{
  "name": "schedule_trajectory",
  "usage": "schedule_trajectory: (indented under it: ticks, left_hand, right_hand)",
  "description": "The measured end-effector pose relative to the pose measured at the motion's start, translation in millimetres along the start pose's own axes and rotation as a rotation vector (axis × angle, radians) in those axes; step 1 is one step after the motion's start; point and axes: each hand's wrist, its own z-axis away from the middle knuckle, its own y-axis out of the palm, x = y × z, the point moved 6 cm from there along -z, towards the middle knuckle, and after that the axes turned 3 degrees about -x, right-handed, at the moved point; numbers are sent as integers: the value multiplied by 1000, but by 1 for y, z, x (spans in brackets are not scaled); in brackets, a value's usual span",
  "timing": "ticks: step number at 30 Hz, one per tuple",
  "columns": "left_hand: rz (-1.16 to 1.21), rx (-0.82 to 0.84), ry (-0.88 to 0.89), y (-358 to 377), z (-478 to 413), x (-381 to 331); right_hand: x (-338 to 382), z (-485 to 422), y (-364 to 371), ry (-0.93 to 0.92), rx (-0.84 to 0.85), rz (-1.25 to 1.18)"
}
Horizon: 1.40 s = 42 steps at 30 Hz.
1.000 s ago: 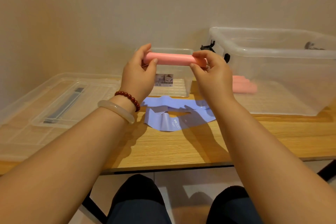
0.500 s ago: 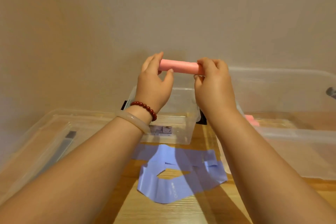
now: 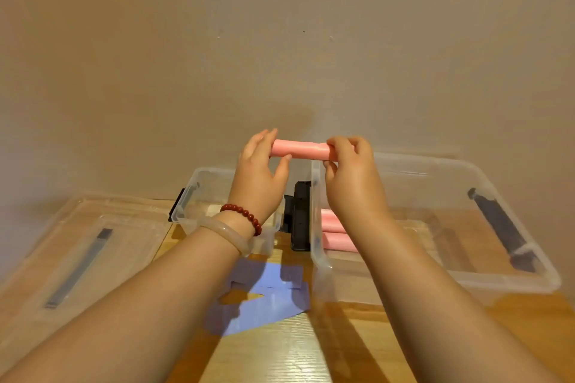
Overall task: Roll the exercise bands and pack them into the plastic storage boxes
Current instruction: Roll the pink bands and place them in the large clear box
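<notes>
Fingers [image 3: 345, 144] of the right hand [image 3: 351, 179] curl round one end of the rolled pink band [image 3: 300, 149], the left hand [image 3: 258, 174] pinching the other end, held level; below the fingers, seemingly two more pink rolls [image 3: 334, 230] lie in the large clear box [image 3: 510, 284], a blue band [image 3: 264, 305] flat nearer the wrists.

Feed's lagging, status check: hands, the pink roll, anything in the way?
Left hand, right hand hold pink roll by its ends, aloft. Two pink rolls in large box. Purple band unrolled on table; nothing blocking.
</notes>
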Motion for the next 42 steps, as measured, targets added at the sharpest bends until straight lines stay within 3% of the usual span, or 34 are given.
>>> schedule_trajectory:
  ticks: [6, 14, 21, 26, 29, 33, 36, 42]
  left_hand:
    - [-41, 83, -29, 40, 17, -43]
    - [-96, 163, 15, 69, 4, -36]
    - [-139, 224, 136, 86, -15, -20]
    - [-129, 277, 216, 95, -27, -12]
    - [-132, 286, 222, 102, -31, -10]
    - [-132, 289, 240, 112, -32, -11]
    - [-136, 346, 179, 119, -34, -8]
    - [-234, 431, 49, 123, -30, -4]
  right_hand:
    - [-40, -7, -50, -15, 43, 84]
    - [-74, -14, -36, 81, 188, 106]
    - [-93, -32, -23, -44, 214, 410]
    - [-84, -48, -20, -203, 136, 223]
    - [-90, -57, -9, -184, 266, 173]
    - [-102, -65, 2, -266, 293, 190]
    - [-110, -67, 13, -329, 325, 183]
    - [-128, -68, 22, -404, 203, 222]
